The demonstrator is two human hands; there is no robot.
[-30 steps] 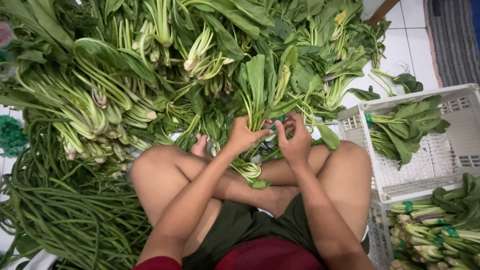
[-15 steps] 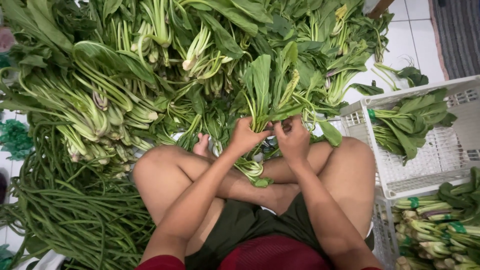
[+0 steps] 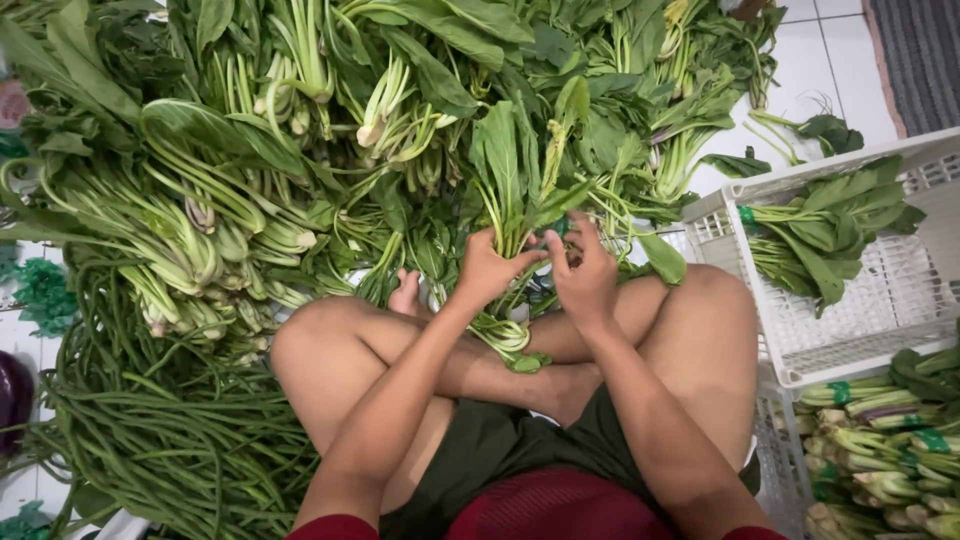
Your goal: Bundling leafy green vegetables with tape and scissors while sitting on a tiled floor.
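I see both hands at centre frame: the left hand [image 3: 487,268] and the right hand [image 3: 585,275] are both closed around the stems of one bunch of leafy greens [image 3: 515,190], its leaves fanning toward twelve o'clock. A heap of loose greens [image 3: 300,130] fills ten to one o'clock, long beans [image 3: 140,430] lie at eight, and a white plastic crate [image 3: 900,310] holding tied bunches sits at three.

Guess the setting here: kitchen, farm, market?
Likely a market or produce-packing spot, on a white tiled floor. Both hands, left hand and right hand, grip a bunch of leafy greens; piled long beans and a white plastic crate sit alongside.
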